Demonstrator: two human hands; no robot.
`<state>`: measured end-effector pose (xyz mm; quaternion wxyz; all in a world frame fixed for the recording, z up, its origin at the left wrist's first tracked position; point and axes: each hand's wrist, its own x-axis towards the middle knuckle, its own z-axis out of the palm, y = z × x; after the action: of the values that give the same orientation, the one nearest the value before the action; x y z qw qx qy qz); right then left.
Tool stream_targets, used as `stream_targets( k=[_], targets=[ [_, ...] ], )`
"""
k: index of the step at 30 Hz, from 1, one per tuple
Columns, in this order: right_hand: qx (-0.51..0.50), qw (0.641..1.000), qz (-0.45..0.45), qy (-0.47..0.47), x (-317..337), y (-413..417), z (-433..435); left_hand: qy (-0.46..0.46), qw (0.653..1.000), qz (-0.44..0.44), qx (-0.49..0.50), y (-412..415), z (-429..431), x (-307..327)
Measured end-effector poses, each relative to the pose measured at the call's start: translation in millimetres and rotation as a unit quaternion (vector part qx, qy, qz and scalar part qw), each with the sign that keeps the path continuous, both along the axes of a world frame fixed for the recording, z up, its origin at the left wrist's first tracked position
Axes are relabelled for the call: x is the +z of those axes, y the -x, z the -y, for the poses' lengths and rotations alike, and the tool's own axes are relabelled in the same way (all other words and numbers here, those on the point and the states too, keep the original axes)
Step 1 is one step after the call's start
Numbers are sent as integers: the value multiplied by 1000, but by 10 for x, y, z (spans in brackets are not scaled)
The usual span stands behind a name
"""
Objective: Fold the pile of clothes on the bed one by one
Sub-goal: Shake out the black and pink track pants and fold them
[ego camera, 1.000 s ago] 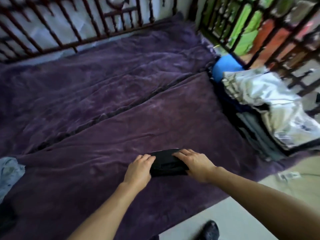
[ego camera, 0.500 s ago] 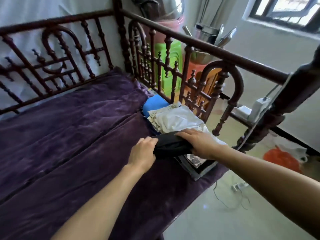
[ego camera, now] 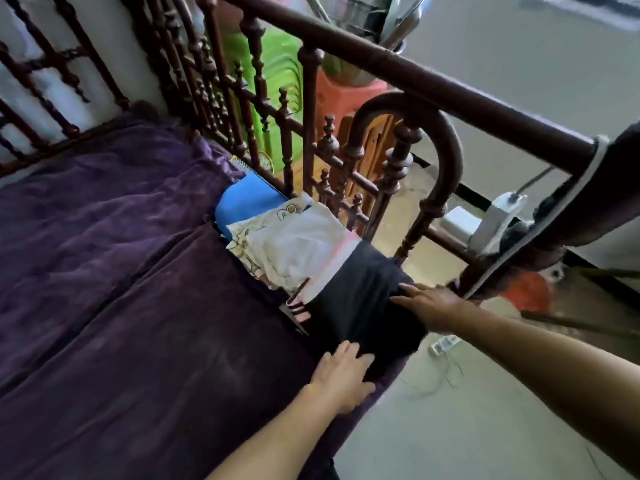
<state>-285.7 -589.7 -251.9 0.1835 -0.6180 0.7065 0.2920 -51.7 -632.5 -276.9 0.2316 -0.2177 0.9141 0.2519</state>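
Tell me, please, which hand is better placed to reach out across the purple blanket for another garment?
Probably the left hand: it lies flat at the near edge of the folded black garment, beside the purple blanket. The right hand rests on its far side, by the bed rail.

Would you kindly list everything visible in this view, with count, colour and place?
black garment: one, black, folded, on the stack beside the rail
white cloth: one, white with a pattern, behind the black garment
blue cloth: one, blue, behind the white cloth
blanket: one, purple, covering the bed
bed rail: one, dark brown, along the bed's far sides
green plastic stool: at least one, green, beyond the rail
left hand: one, fingers straight, on the garment's near edge
right hand: one, flat on the garment's right side
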Motion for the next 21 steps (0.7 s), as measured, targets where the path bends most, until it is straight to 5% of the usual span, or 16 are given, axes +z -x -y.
stream_targets(
  k=[5,11,17,21],
  targets=[
    [-23,979,42,196,2,42,312,238,942,-211,104,69,465,-27],
    [-4,984,78,158,-563,-190,505,161,981,1,112,61,798,-467],
    [17,995,72,67,-910,-136,604,128,981,33,141,107,743,-629],
    [36,998,56,21,-605,-112,724,116,957,-12,264,73,565,-281]
  ],
)
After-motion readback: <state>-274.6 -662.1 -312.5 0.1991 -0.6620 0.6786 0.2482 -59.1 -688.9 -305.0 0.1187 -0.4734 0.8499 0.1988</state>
